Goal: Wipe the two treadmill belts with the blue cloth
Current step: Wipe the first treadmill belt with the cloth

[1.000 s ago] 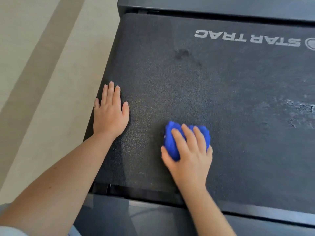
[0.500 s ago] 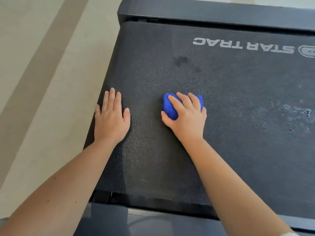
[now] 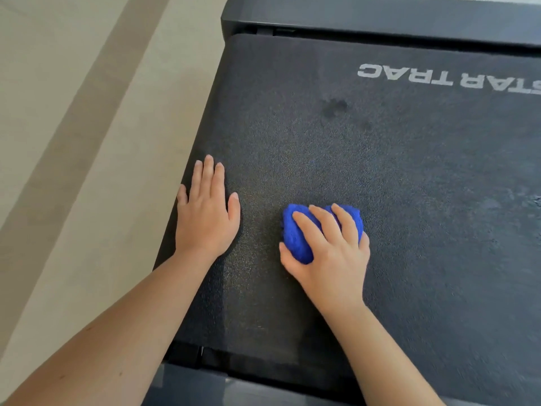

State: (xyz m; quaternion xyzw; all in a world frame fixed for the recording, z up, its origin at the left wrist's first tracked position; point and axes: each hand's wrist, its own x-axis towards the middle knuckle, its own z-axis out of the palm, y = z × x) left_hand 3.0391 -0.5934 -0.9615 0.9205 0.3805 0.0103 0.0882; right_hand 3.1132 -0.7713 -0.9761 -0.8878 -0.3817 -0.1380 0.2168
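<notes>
The right grip point(image 3: 328, 253) pressed a balled blue cloth point(image 3: 295, 235) onto the black treadmill belt point(image 3: 409, 171), fingers curled over its top and thumb along its 9 o'clock side. At 9 o'clock from the cloth, apart from it, the left grip point(image 3: 205, 218) lay flat at the belt's edge, fingers straight. A dark smudge point(image 3: 333, 106) marked the belt at 12 o'clock from the cloth. White upside-down lettering point(image 3: 439, 77) ran at 1 o'clock. Beige floor point(image 3: 87, 142) lay at 9 o'clock of the belt.
</notes>
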